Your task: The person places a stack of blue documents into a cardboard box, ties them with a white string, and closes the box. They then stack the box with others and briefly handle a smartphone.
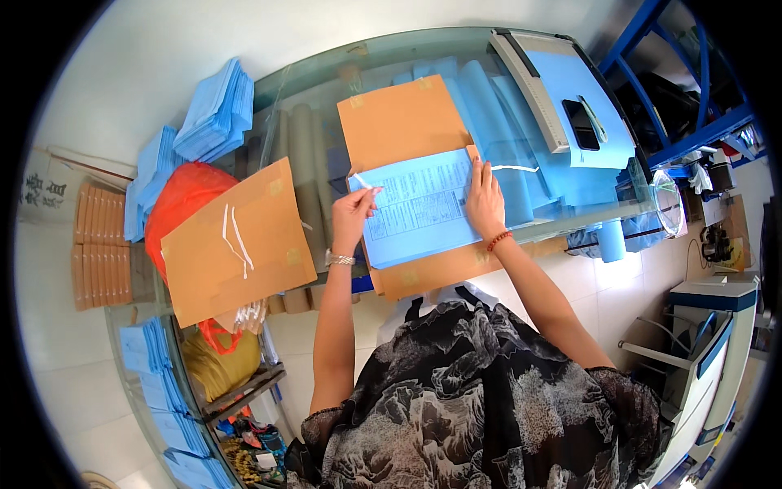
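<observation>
The sheet [423, 208] is pale blue with dark print, lying on a tan folder [399, 122]. A second folder [236, 240] is tan with white strips. The bag [183, 204] is red-orange. The paper stack [216, 110] is blue. The bracelet [498, 240] is red; the dress [489, 399] is black with grey-white patterning.

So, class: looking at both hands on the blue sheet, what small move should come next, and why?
Probably finish peeling: the left hand pinches a thin white strip at the blue sheet's corner while the right hand lies flat on its right edge, over the open brown folder.
</observation>
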A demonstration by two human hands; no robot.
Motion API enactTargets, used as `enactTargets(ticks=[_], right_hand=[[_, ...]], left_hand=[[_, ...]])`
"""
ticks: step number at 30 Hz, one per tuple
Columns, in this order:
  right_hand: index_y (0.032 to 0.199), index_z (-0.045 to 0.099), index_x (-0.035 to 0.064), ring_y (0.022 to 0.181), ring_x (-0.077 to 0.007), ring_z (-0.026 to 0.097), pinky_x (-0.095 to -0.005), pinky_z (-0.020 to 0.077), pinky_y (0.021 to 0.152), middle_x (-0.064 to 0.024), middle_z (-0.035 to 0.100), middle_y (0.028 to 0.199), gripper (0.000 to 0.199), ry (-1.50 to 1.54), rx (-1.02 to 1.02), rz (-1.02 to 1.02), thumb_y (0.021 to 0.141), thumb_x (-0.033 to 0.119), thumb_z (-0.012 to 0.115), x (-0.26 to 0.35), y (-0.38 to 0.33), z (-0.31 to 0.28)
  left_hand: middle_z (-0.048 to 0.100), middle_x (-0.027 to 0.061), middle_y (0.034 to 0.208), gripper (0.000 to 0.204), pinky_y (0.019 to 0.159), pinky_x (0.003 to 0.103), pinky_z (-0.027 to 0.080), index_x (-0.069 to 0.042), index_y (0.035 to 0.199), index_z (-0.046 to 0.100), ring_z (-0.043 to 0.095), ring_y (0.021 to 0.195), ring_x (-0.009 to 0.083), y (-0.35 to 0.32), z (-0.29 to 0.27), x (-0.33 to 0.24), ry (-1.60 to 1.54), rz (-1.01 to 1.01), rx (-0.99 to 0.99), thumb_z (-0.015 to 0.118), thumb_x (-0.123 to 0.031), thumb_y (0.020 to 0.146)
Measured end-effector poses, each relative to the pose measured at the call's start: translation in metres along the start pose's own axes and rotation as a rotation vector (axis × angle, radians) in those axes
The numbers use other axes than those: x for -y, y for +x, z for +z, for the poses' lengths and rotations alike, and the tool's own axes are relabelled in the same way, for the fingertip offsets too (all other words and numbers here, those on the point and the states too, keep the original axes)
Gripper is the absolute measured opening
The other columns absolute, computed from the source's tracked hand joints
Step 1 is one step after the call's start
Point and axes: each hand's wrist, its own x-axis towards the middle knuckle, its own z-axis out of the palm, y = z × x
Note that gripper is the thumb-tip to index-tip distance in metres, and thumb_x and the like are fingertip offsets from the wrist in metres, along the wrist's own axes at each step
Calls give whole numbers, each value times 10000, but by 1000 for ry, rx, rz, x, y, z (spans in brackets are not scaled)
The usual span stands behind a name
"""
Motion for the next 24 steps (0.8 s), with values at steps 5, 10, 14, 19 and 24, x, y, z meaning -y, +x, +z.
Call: enactTargets(ticks=[5,10,14,19,24], right_hand=[[1454,224,-68,1189,-392,484,-402,413,1025,-324,367,1401,650,5,-2,-6,854,20,459,8,2,-3],[1449,232,-70,1212,-405,466,-415,408,1032,-320,359,1409,633,3,-24,-9,858,6,446,7,-2,-5],[1439,259,-61,1222,-422,456,-434,413,1026,-315,354,1418,582,20,-54,-25,884,2,425,13,-3,-8],[1437,262,-78,1247,-415,447,-436,378,1060,-316,375,1398,575,16,-47,-9,905,47,441,7,-7,-3],[1403,376,-37,1216,-401,486,-433,427,1010,-285,427,1377,490,285,-46,74,939,81,480,6,-1,-6]], left_hand=[[655,78,721,179,555,298,455,7,896,656,608,614,170,4,21,15,449,185,71,589,-154,936],[616,126,690,151,514,333,415,6,872,628,522,524,223,2,42,20,449,381,-13,577,-119,938],[612,126,684,183,505,341,417,-17,897,638,543,533,227,-4,41,24,523,395,-13,532,-151,963],[561,99,620,239,480,329,376,-66,924,657,518,510,183,0,49,21,603,231,1,473,-203,993],[388,-13,559,270,481,266,308,-68,932,661,363,504,66,11,59,29,327,108,47,445,-209,1010]])
